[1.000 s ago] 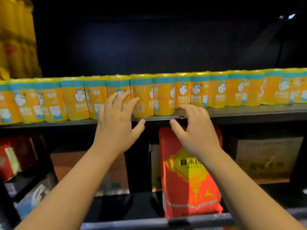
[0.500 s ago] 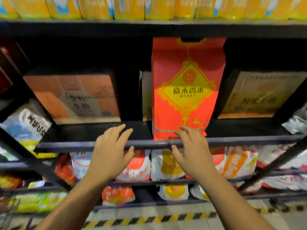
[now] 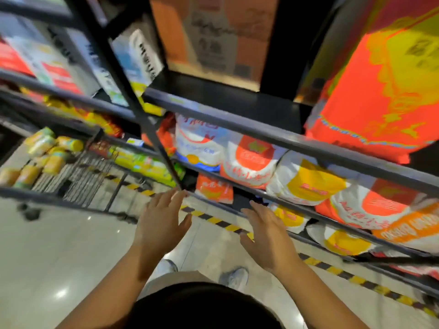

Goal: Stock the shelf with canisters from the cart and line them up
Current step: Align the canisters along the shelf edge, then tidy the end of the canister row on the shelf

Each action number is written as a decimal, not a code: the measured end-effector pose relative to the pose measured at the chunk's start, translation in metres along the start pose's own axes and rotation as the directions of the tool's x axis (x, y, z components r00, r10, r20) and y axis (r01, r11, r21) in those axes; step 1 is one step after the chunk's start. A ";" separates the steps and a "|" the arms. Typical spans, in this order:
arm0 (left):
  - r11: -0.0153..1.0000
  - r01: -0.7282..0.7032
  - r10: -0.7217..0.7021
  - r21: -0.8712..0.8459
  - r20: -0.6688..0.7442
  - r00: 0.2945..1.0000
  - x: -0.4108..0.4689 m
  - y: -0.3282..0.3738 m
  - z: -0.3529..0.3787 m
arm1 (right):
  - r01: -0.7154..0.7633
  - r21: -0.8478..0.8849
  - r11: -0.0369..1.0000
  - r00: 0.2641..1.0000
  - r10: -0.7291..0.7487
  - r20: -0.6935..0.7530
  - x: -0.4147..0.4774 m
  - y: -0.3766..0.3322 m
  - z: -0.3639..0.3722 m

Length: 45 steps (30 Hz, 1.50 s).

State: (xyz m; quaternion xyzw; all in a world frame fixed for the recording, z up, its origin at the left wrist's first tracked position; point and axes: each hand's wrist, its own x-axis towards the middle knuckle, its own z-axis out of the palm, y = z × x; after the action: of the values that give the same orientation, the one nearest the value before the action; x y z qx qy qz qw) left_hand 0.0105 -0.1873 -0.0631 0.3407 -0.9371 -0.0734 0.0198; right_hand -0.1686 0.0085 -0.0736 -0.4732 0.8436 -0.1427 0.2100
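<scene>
Glossy pale floor (image 3: 47, 257) tiles threw back spots of light beneath us, crossed by a band of yellow-and-black striped tape (image 3: 213, 220) that ran below our fingertips. We held both hands out in the air, palms down. Our left hand (image 3: 161, 226) had its fingers straight and slightly fanned, grasping nothing. Our right hand (image 3: 268, 236) was likewise released, fingers extended and close together, thumb out to the side. The hands were apart from each other.

Beyond the fingertips stood a rack (image 3: 261, 132) of dark, matte metal rails with one slanting upright. Just past the right fingers lay soft, plump sacks (image 3: 251, 160), white with round orange and yellow patches, slumped on the lower rails. Higher up past those fingers was a tall bag (image 3: 380, 103), bright red with a yellow emblem and a smooth face. Above the left fingers sat a brown cardboard box (image 3: 213, 43), its print too blurred to read.

The canisters (image 3: 53, 162) lay well off to the left of our left fingers, heaped on their sides in a cart (image 3: 90, 172) of thin dark wire mesh. They were short cylinders, yellow-orange with a pale blue-green band. Blur hid their labels. Near our wrists, two grey shoes (image 3: 235, 276) showed on the tiles.
</scene>
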 end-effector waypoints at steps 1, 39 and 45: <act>0.999 0.040 -0.040 -0.003 0.023 0.999 -0.008 -0.009 -0.002 | 0.051 -0.010 0.999 0.998 -0.051 0.023 0.002 -0.011 0.003; 0.524 0.841 -0.839 -0.135 0.091 0.537 -0.285 -0.474 -0.041 | 0.806 -0.098 0.584 0.548 -0.673 0.498 0.099 -0.531 0.207; 0.512 0.852 -0.849 -0.108 0.087 0.522 -0.225 -0.569 -0.067 | 0.805 -0.071 0.589 0.523 -0.647 0.554 0.183 -0.598 0.214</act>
State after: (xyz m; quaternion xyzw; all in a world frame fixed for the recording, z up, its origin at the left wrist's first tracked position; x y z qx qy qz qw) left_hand 0.5504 -0.4823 -0.0804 0.7522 -0.6434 -0.1420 -0.0061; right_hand 0.2927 -0.4630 -0.0376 -0.8315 0.4952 0.0402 0.2484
